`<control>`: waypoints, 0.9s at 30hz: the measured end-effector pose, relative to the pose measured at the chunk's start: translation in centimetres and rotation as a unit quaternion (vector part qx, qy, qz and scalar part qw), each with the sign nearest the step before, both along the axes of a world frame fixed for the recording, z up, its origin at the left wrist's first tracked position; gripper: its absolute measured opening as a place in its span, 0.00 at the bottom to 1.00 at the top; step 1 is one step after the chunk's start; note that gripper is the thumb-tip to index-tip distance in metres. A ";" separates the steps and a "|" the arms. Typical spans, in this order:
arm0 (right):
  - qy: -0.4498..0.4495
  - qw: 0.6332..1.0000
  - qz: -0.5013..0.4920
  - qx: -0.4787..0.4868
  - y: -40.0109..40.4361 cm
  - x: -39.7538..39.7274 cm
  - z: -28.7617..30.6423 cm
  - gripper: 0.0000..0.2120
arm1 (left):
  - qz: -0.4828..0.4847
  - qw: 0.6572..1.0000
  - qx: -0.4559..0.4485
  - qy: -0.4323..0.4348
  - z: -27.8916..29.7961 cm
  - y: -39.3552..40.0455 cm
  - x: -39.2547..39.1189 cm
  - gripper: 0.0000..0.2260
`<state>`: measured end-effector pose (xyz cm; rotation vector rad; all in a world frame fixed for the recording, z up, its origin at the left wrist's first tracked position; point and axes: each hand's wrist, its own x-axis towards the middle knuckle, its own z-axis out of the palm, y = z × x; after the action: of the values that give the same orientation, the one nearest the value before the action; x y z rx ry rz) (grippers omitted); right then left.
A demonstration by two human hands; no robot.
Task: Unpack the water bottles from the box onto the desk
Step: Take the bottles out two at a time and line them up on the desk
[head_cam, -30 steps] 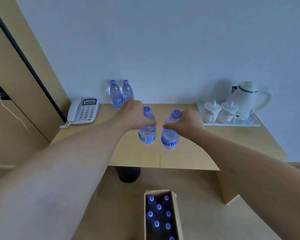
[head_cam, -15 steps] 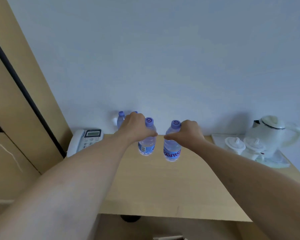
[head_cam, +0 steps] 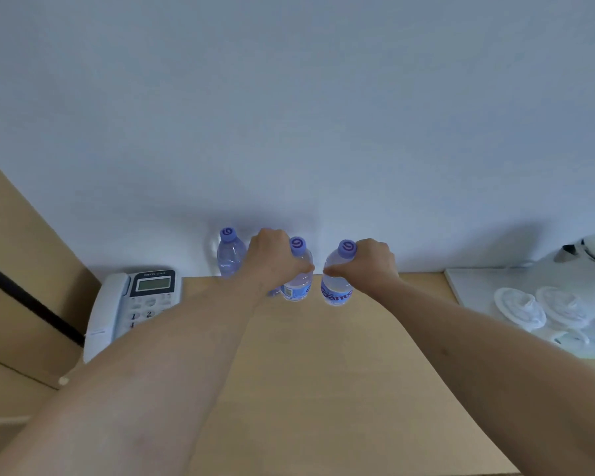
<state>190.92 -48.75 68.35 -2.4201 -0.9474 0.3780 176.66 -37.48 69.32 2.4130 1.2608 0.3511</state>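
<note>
Two clear bottles w/ purple caps, upright at desk back edge; third bottle just left (by wall).

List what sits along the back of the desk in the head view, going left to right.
Telephone → standing bottle → left hand gripping a bottle → bottle gripped by the right hand → white tray with lidded cups → kettle.

Both hands outstretched, fingers curled
</note>
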 end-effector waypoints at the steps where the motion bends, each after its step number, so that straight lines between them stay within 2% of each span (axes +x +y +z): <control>1: 0.002 1.000 -0.001 -0.004 0.6 0.3 -0.5 0.20 | 0.004 1.000 -0.002 0.003 -0.8 0.5 0.4 0.17; 8: 0.025 0.999 -0.013 -0.027 3.2 1.6 -3.5 0.22 | 0.039 0.999 0.014 0.002 -5.1 1.7 3.5 0.15; 13: 0.035 0.999 -0.024 -0.018 5.0 2.3 -3.9 0.22 | 0.066 0.998 0.010 -0.014 -5.3 2.8 5.2 0.15; 16: 0.033 0.999 -0.026 -0.012 5.3 2.7 -4.0 0.22 | 0.074 0.995 -0.017 -0.059 -5.5 3.1 5.6 0.17; 19: 0.033 0.999 -0.027 0.001 5.3 2.8 -4.2 0.20 | 0.076 0.993 -0.032 -0.080 -5.3 3.0 5.7 0.14; 21: 0.037 0.999 -0.028 0.005 5.3 2.8 -4.1 0.20 | 0.072 0.995 -0.034 -0.053 -4.8 3.0 5.8 0.11; 27: 0.055 0.998 -0.003 -0.013 4.9 2.8 -3.3 0.22 | 0.041 0.999 -0.020 0.014 -2.5 3.0 4.9 0.16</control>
<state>193.76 -43.86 65.07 -2.3981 -0.8929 0.5200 181.57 -34.51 66.83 2.3461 1.3692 0.3137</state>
